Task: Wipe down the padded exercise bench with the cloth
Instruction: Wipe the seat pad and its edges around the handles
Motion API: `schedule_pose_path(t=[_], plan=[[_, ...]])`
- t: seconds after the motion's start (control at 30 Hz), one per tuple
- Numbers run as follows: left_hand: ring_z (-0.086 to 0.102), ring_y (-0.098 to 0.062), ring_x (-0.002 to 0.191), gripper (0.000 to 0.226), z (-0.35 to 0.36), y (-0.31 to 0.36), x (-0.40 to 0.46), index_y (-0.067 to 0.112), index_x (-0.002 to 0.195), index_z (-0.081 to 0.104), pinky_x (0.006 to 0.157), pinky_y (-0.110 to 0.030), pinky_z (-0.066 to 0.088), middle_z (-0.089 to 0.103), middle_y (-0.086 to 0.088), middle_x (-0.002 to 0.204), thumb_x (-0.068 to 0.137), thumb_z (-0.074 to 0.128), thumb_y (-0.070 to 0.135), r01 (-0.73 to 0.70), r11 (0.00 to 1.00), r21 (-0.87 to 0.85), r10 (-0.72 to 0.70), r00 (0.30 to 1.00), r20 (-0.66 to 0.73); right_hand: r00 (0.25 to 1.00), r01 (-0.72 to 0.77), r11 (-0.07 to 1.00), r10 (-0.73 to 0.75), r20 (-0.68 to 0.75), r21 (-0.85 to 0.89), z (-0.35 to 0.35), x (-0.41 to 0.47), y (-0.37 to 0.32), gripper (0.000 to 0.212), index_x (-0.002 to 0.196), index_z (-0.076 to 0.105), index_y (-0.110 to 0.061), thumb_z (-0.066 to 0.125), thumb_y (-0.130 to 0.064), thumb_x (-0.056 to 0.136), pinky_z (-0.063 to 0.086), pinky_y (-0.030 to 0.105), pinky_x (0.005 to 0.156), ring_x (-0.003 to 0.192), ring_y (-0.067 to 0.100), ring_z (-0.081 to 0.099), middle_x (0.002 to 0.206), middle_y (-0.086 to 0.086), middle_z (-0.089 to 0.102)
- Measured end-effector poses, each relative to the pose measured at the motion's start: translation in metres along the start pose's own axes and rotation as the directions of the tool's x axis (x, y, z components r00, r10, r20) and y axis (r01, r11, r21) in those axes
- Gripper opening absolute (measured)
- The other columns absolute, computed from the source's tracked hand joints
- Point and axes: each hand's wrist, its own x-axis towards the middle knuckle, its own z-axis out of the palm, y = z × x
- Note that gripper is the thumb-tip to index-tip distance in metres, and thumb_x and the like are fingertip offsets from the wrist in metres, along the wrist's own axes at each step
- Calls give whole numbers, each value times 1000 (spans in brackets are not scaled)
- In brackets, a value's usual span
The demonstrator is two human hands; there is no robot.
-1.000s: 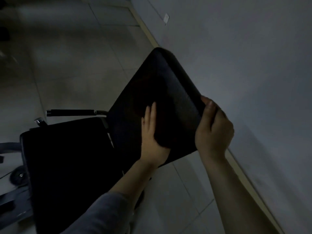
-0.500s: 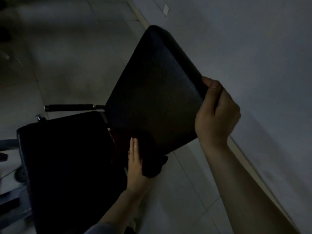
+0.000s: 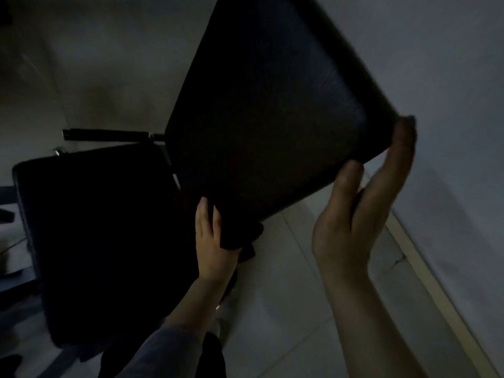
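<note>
The room is dim. The raised black back pad (image 3: 267,105) of the exercise bench tilts up toward the wall. The black seat pad (image 3: 95,241) lies lower on the left. My left hand (image 3: 212,244) presses a dark cloth (image 3: 240,236) against the lower near corner of the back pad. My right hand (image 3: 362,208) is at the pad's right corner with fingers spread, thumb and fingertips touching its edge, not clamped around it.
A black handle bar (image 3: 106,134) sticks out left between the two pads. Bench frame parts (image 3: 8,197) show at the far left. A grey wall (image 3: 450,132) with a pale skirting board (image 3: 425,279) runs close on the right. Tiled floor (image 3: 286,309) lies below.
The back pad has come closer and higher in view. My right hand has loosened from a full grip to open fingers at the corner. My left hand and cloth slid down to the pad's lower corner.
</note>
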Motion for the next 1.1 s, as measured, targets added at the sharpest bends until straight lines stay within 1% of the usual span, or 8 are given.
schedule_pose_path(t=[0.1,0.2,0.4,0.53,0.7,0.83,0.93,1.1], plan=[[3,-17,142,104,0,-15,0,34,146,-1,115,-39,18,7,-7,157,75,76,34,92,995,-48,-90,995,30,920,-386,920,377,110,67,0,-52,7,62,149,9,-27,28,-49,94,28,7,106,137,-7,21,152,-17,14],[2,-13,144,103,-2,-21,-1,37,147,-1,114,-32,17,-3,6,158,76,74,39,194,975,-106,-187,980,70,694,-690,724,651,307,23,5,-98,20,50,143,23,-38,37,-44,96,34,-2,81,111,-26,32,138,-26,30],[54,-23,115,59,-16,-54,-18,18,135,39,91,-35,51,50,-8,130,87,42,52,164,984,-68,-138,948,288,309,-748,617,649,695,-244,25,-145,36,22,112,52,-37,53,-25,93,41,2,65,100,-9,53,108,-17,58],[52,-19,114,68,-68,-57,-40,16,145,30,86,-20,41,45,-7,132,85,62,15,260,964,-53,-249,956,154,265,-719,637,620,738,-277,45,-152,33,17,99,55,-38,54,-22,93,44,13,70,93,9,62,97,-10,62],[37,-18,119,85,-126,-96,-50,28,143,29,91,-28,40,31,-11,133,73,78,22,133,989,58,-138,984,111,185,-732,599,633,752,-324,69,-174,34,14,96,56,-35,52,-22,94,48,29,81,95,18,63,99,-1,65],[55,-40,112,64,-133,-143,-53,22,125,55,88,-50,49,54,-17,124,69,69,48,-167,929,332,23,918,397,193,-656,666,602,775,-355,93,-198,26,22,116,54,-32,49,-32,95,40,20,83,107,7,54,114,-10,57],[57,-28,115,51,-141,-157,-67,25,117,65,95,-47,48,61,-5,123,78,49,54,-193,944,267,8,824,566,297,-506,787,544,785,-354,116,-213,17,29,123,52,-33,43,-36,96,41,20,83,113,7,51,125,-9,52],[50,-8,108,31,-166,-160,-58,15,110,67,92,-26,45,56,7,114,80,58,11,193,981,10,-193,974,119,254,-152,936,347,903,-317,154,-248,8,50,142,33,-32,47,-24,95,31,26,111,139,12,26,153,-7,22]])
